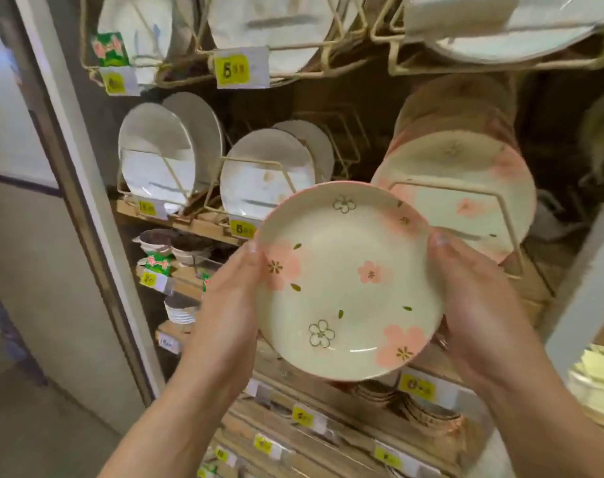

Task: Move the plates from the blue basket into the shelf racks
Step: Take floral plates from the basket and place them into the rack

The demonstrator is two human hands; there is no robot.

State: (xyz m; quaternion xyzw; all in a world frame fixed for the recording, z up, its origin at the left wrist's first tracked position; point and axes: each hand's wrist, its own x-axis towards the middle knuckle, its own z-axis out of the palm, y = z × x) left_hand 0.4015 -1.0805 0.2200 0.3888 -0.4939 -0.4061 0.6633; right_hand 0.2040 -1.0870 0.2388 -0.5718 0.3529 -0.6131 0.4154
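Observation:
I hold a cream plate with pink blossoms in front of the shelves, tilted toward me. My left hand grips its left rim with the thumb on the edge. My right hand grips the right rim the same way. Just behind and to the right stands a wire rack with several matching blossom plates leaning in it. The blue basket is out of view.
White plates lean in wire racks at mid-left and centre, with more racks above. Yellow price tags line the wooden shelf edges. Small bowls sit on lower shelves. A grey upright post borders the left.

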